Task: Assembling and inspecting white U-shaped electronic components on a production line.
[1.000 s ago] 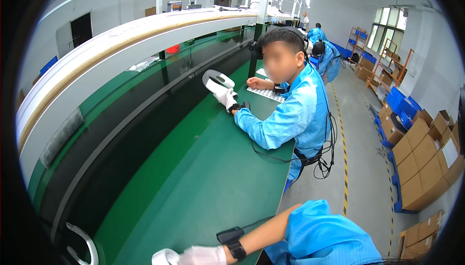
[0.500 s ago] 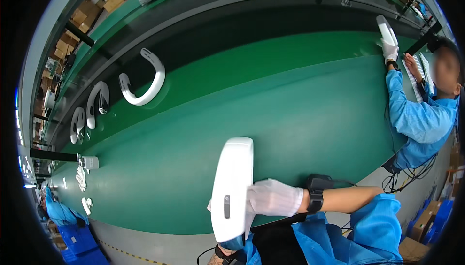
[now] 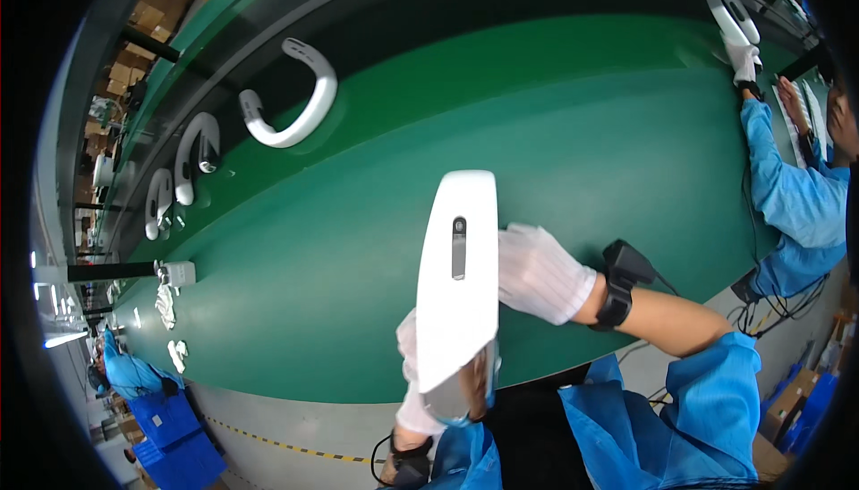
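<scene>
A white curved neckband device (image 3: 458,311) is held up in front of me, its broad smooth side showing a dark oblong slot. A shiny, transparent-looking part shows at its lower end. Gloved in white, my right hand (image 3: 541,275) grips its right side, fingertips partly hidden behind it. My left hand (image 3: 412,378), also gloved, is closed on its lower left, mostly covered by the casing. A white U-shaped device (image 3: 313,114) lies on the dark green strip beyond the table, with similar curved ones (image 3: 186,163) (image 3: 156,208) to its left.
The green table (image 3: 313,320) stretches across the view. On its left are a small grey-white box (image 3: 182,274) and crumpled white gloves (image 3: 165,306). At right, a co-worker in a blue sleeve (image 3: 787,168) holds a similar white device (image 3: 732,14). A blue bin (image 3: 174,441) stands at lower left.
The held device has risen in view and turned, so its slot now sits higher and the shiny lower end shows. My left hand has come more into view. The whole view has shifted.
</scene>
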`<state>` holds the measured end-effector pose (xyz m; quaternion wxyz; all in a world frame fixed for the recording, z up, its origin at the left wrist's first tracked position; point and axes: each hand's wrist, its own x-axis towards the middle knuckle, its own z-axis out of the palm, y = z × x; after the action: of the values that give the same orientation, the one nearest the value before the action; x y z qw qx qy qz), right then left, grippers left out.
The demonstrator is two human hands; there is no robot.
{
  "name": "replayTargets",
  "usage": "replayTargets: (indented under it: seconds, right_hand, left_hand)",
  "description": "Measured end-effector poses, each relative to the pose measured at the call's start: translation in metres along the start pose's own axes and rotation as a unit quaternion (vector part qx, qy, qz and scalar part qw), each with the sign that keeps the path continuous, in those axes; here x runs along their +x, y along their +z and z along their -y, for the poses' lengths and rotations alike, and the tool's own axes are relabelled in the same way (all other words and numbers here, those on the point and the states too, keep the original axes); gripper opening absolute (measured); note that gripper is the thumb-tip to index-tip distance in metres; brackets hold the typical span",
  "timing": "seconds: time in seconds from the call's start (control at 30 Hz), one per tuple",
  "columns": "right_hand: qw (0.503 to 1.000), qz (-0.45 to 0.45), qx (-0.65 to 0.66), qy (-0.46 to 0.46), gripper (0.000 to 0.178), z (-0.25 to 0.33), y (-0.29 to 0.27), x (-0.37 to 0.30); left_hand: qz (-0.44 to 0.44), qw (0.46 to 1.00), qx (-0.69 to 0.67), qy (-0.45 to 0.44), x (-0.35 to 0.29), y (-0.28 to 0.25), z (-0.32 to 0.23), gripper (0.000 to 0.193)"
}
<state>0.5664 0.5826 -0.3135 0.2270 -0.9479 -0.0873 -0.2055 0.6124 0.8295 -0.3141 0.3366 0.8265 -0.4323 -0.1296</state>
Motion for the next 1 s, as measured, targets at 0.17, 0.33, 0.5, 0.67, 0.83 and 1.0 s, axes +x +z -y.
replayTargets:
  seconds: [0.17, 0.33, 0.5, 0.67, 0.83, 1.0]
  right_hand:
    - [1.0, 0.002, 0.009, -0.004, 0.012, 0.015, 0.012, 0.01]
    - [0.999, 0.04, 0.032, -0.006, 0.008, 0.024, 0.017, 0.018]
    - [0.959, 0.058, 0.215, 0.175, 0.016, -0.002, -0.007, 0.015]
    - [0.931, -0.193, 0.208, 0.232, 0.013, -0.017, -0.054, 0.049]
    - [0.93, 0.009, 0.244, 0.276, 0.012, 0.035, -0.038, 0.108]
    - [0.996, 0.021, 0.011, -0.082, 0.042, 0.079, -0.047, 0.092]
  left_hand:
    - [-0.029, 0.645, -0.744, -0.173, -0.001, -0.105, 0.008, 0.066]
    - [0.127, 0.76, -0.594, -0.231, 0.031, -0.112, -0.043, 0.062]
    - [0.139, 0.711, -0.645, -0.242, 0.03, -0.098, -0.045, 0.067]
    - [0.177, 0.737, -0.624, -0.19, 0.03, -0.087, -0.049, 0.07]
    - [0.083, 0.733, -0.645, -0.201, 0.02, -0.078, -0.028, 0.085]
    - [0.039, 0.793, -0.603, -0.072, 0.018, -0.062, -0.013, 0.086]
